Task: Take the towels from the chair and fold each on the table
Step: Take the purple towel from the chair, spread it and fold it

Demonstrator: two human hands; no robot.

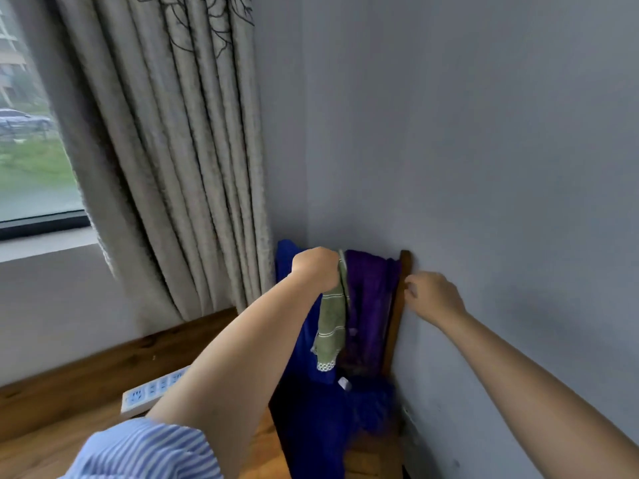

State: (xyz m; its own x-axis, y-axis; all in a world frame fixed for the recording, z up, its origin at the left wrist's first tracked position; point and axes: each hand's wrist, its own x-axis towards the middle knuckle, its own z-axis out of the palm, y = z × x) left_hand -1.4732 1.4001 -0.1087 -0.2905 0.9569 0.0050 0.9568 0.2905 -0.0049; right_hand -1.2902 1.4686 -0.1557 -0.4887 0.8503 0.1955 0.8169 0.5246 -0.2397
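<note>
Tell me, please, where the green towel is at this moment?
In the head view, the green towel hangs from the left hand at the chair back, between the blue towel and purple towel.

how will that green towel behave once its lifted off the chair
Probably floppy: the green towel hangs limp in folds below the left hand gripping its top. Likely light, since one hand holds it bunched. It may drag against the purple towel draped right beside it on the chair.
</note>
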